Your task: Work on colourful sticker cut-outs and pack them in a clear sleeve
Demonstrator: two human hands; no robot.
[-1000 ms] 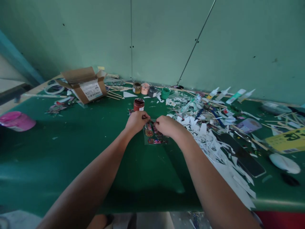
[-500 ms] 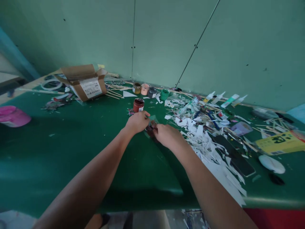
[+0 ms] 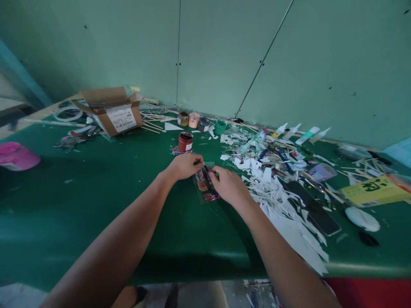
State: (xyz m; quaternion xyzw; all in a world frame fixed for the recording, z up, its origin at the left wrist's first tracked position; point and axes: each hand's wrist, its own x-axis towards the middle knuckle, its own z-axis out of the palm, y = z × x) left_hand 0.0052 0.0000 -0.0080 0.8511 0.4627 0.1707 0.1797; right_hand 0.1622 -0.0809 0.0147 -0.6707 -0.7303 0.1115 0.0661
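A small clear sheet with colourful shapes (image 3: 208,197) is between my hands over the middle of the green table; whether it lies flat or is slightly raised I cannot tell. My left hand (image 3: 186,166) is closed at its upper left edge, fingertips pinched together. From the other side, my right hand (image 3: 228,183) pinches a narrow dark strip at the sheet's upper right, and its fingers hide part of the shapes. Just beyond my left hand stands an open jar of dark red paint (image 3: 185,142), with colourful scraps (image 3: 176,150) beside its base.
White paper scraps (image 3: 272,188) spread to the right, by a dark phone (image 3: 316,211) and a yellow packet (image 3: 379,190). Several paint jars (image 3: 194,120) line the back near wooden sticks. An open cardboard box (image 3: 117,115) and a pink pot (image 3: 19,156) are at left.
The sheet, earlier dark and mostly covered near my fingers, now shows its colourful shapes below them. My left hand has shifted slightly left and my right hand slightly lower.
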